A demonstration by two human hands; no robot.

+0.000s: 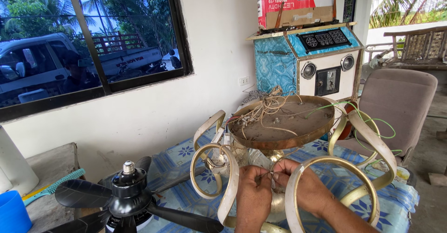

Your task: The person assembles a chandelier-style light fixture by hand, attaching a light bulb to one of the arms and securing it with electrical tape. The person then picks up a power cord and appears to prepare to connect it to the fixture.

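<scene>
Left hand (253,196): I see my fingers pinched shut on a thin wire (266,174), low at 6 o'clock.
Right hand (302,186): fingers closed on the same wire, thumb nearly meeting the left.
Lamp (284,135): upside down on the tabletop (400,200), wire under its centre stem.
Doing it well: I judge short, firm twists best, hands close, no tugging at the loose tangle above.
Materials: dusty brass dish, curled cream-and-gold metal arms, stiff pale wires, patterned blue cloth.
Fan (128,200): black glossy blades, 8 o'clock.
</scene>
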